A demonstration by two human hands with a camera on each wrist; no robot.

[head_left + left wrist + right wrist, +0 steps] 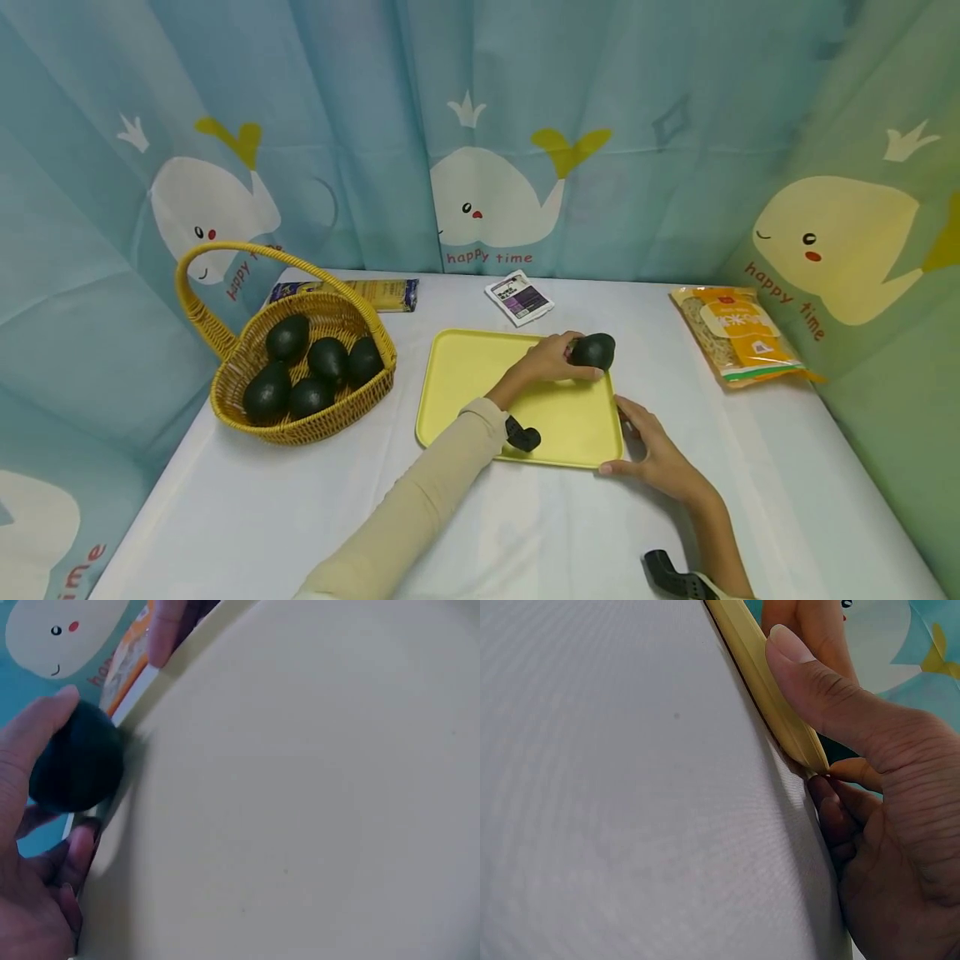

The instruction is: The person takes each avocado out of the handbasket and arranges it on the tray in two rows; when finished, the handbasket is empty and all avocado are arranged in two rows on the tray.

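At the far right corner of a yellow tray (480,392), a person's left hand (543,362) grips a dark avocado (594,351), held at the tray's rim, while the right hand (651,446) pinches the tray's near right corner, thumb on top. Five more avocados remain in the wicker basket (225,354) left of the tray, which otherwise lies bare.
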